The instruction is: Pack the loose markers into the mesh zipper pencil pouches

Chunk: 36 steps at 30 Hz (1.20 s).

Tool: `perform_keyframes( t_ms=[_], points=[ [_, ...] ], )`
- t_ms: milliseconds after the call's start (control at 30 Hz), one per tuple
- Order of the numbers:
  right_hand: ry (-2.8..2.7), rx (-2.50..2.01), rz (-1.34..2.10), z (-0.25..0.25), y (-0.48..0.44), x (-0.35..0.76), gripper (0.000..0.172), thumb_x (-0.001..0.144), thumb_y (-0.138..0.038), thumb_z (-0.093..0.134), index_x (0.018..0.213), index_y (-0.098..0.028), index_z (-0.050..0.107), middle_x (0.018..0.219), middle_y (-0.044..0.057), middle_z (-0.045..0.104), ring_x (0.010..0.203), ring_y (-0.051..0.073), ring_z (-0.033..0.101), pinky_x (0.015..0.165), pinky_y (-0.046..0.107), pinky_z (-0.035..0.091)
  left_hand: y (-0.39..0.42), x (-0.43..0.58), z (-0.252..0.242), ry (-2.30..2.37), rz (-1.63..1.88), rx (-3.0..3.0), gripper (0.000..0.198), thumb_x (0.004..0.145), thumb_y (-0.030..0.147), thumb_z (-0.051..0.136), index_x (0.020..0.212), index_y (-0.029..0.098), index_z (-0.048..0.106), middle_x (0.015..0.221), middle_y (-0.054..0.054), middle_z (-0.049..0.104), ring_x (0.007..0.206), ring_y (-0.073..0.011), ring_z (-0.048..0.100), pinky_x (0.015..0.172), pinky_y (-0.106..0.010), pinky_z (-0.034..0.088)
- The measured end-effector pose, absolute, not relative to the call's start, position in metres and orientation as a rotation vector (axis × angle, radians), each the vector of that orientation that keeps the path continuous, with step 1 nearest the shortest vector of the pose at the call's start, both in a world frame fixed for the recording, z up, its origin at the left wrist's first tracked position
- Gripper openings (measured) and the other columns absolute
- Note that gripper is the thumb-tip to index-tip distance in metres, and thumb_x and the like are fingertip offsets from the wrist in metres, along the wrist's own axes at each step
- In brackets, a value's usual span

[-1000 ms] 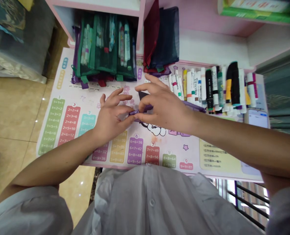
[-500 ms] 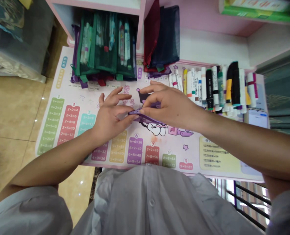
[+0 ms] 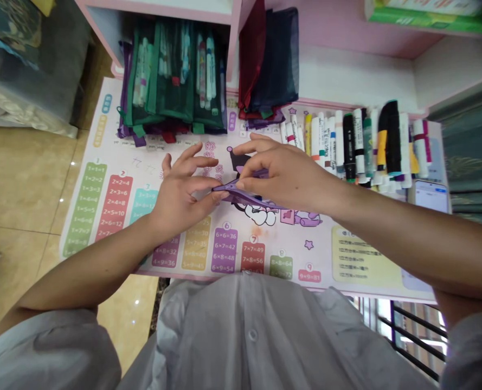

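Observation:
A purple mesh pouch (image 3: 241, 195) is held just above the pink desk mat (image 3: 114, 206), in the middle of the desk. My left hand (image 3: 181, 189) pinches its left end between thumb and forefinger, the other fingers spread. My right hand (image 3: 283, 173) is closed on the pouch's top edge from the right and covers most of it. A row of marker pens (image 3: 358, 143) lies right of my right hand.
Green mesh pouches filled with pens (image 3: 175, 76) stand in the left shelf compartment, empty red and dark blue pouches (image 3: 269, 59) in the one beside it. A phone (image 3: 430, 196) lies at the desk's right edge. Tiled floor (image 3: 17, 179) is on the left.
The purple pouch has been drawn out from under the markers toward the middle and lifted slightly. My right hand shifted a little right along its top edge. My left hand stayed in place.

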State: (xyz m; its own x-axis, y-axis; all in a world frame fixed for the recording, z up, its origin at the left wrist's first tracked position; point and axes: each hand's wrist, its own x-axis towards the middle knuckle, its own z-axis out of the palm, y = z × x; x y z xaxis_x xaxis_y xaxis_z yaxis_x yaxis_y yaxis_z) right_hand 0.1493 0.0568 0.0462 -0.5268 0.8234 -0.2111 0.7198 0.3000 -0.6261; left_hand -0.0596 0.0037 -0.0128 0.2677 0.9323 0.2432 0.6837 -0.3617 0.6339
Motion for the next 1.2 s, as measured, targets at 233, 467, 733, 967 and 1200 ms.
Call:
perform_keyframes(
  t_ms=[233,467,733,967,1200],
  points=[
    [-2.401,-1.417,1.035,0.0454,0.0572,0.1513,0.014,0.079,-0.025,0.065,0.068,-0.025,0.074,0.133,-0.002,0.062,0.144,0.031,0.037,0.117,0.054,0.033,0.0038,-0.0594,-0.0128,1.472,0.835,2.122,0.02,0.085,0.051,0.067,0.082,0.032,0.075,0.119,0.001,0.067,0.14,-0.0309,0.042,0.12,-0.058,0.013],
    [-2.414,-1.407,1.019,0.046,0.0576,0.1548,0.015,0.079,-0.026,0.065,0.067,-0.025,0.073,0.131,-0.001,0.063,0.141,0.032,0.042,0.115,0.054,0.036,0.0044,-0.0605,-0.0117,1.466,0.835,2.125,0.019,0.084,0.05,0.068,0.081,0.033,0.074,0.119,0.001,0.067,0.141,-0.0315,0.041,0.119,-0.059,0.015],
    [-2.416,-1.365,1.006,0.0452,0.0587,0.1559,0.014,0.079,-0.027,0.065,0.068,-0.026,0.074,0.13,-0.001,0.064,0.141,0.03,0.042,0.114,0.052,0.037,0.0039,-0.0602,-0.0096,1.48,0.811,2.121,0.017,0.084,0.048,0.068,0.082,0.032,0.073,0.12,0.0,0.067,0.141,-0.0318,0.041,0.119,-0.059,0.014],
    [-2.427,-1.383,1.027,0.0459,0.0595,0.1568,0.013,0.079,-0.026,0.067,0.068,-0.026,0.074,0.129,-0.001,0.065,0.139,0.03,0.044,0.117,0.053,0.032,0.0043,-0.0617,-0.0091,1.47,0.816,2.131,0.015,0.084,0.046,0.069,0.082,0.032,0.073,0.12,0.0,0.066,0.141,-0.0325,0.041,0.119,-0.06,0.015],
    [-2.44,-1.338,0.998,0.0445,0.0602,0.1587,0.014,0.079,-0.027,0.066,0.067,-0.027,0.074,0.126,-0.002,0.066,0.135,0.029,0.048,0.116,0.053,0.035,0.0045,-0.0619,-0.0083,1.469,0.809,2.129,0.015,0.084,0.047,0.069,0.081,0.032,0.073,0.12,0.0,0.067,0.142,-0.0327,0.04,0.119,-0.061,0.015]
  ],
)
